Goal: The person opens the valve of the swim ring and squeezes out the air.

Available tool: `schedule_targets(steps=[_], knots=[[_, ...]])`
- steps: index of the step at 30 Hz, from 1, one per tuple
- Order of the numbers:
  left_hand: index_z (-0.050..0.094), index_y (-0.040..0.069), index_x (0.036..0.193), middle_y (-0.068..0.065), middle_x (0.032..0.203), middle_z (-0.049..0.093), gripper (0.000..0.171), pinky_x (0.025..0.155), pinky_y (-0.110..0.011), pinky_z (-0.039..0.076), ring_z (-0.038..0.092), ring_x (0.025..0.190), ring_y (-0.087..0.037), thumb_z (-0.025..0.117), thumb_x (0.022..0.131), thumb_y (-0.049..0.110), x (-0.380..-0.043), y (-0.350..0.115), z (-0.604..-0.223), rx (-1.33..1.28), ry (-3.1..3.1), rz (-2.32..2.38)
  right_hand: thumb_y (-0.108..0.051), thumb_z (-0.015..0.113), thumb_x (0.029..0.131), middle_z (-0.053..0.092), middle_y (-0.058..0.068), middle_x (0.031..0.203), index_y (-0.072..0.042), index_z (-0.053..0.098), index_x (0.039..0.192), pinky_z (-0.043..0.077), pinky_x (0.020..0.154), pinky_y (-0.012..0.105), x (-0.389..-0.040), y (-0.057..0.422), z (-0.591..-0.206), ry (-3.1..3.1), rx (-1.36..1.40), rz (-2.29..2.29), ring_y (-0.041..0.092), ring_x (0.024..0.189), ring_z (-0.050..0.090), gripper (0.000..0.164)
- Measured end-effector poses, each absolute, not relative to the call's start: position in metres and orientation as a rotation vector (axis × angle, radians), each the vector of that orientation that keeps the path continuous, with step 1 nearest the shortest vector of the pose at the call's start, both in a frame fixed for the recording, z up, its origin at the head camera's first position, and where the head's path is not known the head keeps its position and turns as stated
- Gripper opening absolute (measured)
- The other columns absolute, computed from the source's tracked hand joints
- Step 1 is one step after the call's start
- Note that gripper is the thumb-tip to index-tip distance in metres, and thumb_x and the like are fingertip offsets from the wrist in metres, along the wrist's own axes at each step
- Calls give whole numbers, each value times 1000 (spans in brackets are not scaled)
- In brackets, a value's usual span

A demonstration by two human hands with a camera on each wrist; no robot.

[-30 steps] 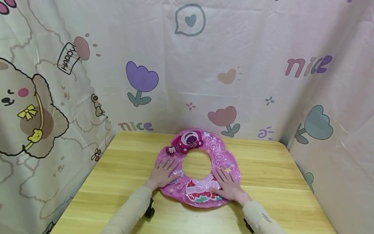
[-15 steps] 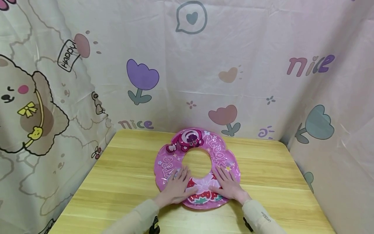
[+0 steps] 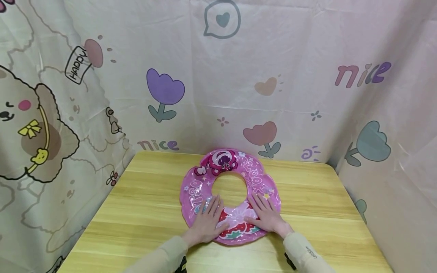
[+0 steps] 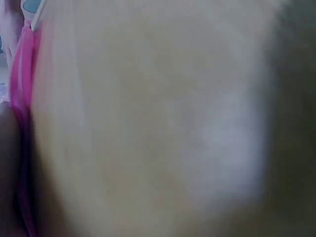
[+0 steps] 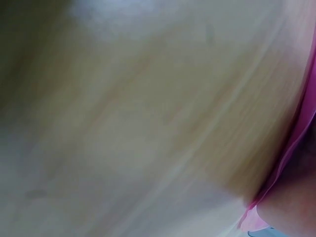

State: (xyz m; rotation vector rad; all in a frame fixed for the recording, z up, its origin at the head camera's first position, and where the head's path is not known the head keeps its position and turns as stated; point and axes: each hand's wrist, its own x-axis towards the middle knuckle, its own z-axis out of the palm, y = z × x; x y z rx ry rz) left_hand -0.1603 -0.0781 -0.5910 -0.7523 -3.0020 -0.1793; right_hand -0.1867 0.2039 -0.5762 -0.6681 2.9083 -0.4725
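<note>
"Resting on what, those two hands?"

"On a pink swim ring (image 3: 189, 206), palms down. Take its hole as the dial's centre: the left hand (image 3: 206, 223) lies at about half past seven, the right hand (image 3: 268, 218) at four."

"Gripping it?"

"No, both have straight, slightly spread fingers pointing toward twelve. The hands are apart, thumbs turned toward each other."

"What's between them?"

"A strawberry print (image 3: 239, 229), near six on the ring, partly under the right thumb. At twelve there's a bear print (image 3: 223, 161), at two some white lettering (image 3: 254, 178), more at nine."

"And the arms?"

"Pale sleeves, the left sleeve (image 3: 164, 254) coming in from seven, the right sleeve (image 3: 304, 252) from five. Something dark shows under each wrist."

"Where's the ring itself?"

"On a wood-grain table (image 3: 307, 201), around its middle, with its twelve o'clock rim overlapping the far edge in the head view. The wrist views are mostly blurred tabletop: pink at nine on the left, at four on the right."

"Beyond that?"

"A printed cloth (image 3: 211, 79): a purple tulip (image 3: 165, 89) at eleven, a red one (image 3: 260, 133) at one, a teal one (image 3: 373, 141) past two."
</note>
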Motion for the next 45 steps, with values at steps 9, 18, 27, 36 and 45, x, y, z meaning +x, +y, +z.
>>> schedule_targets(steps=[9,18,27,36,45], knots=[[33,26,158,-19,169,12,87,119,-76,8,12,156,-43,41,90,80,-164,-86,-592,-705,-2974,-339,-69,51,93,11,10,171,-17,18,162,8,126,65,-191,207,-587,2932,-669,-511,37,158,10,93],[33,24,159,-9,168,25,95,125,-60,21,28,155,-32,44,85,83,-176,-112,-588,-758,-2952,-184,-64,55,94,12,14,171,-13,21,161,8,125,67,-189,205,-578,2907,-661,-514,41,157,11,91],[33,33,157,-10,170,20,90,118,-77,8,14,156,-44,47,83,84,-175,-118,-586,-749,-2972,-228,-64,52,95,12,14,171,-13,21,162,9,126,65,-187,203,-572,2889,-648,-442,40,157,12,90],[36,30,157,-23,167,20,97,117,-76,17,24,153,-45,50,80,86,-177,-119,-582,-738,-2969,-227,-66,52,94,10,13,171,-14,19,162,6,126,64,-186,205,-576,2888,-644,-483,39,158,9,91],[39,16,156,-17,163,34,107,121,-69,19,30,152,-39,44,79,91,-195,-132,-588,-847,-2872,-190,-63,55,94,14,17,170,-12,21,161,7,124,69,-186,206,-576,2895,-683,-534,44,156,12,91]])
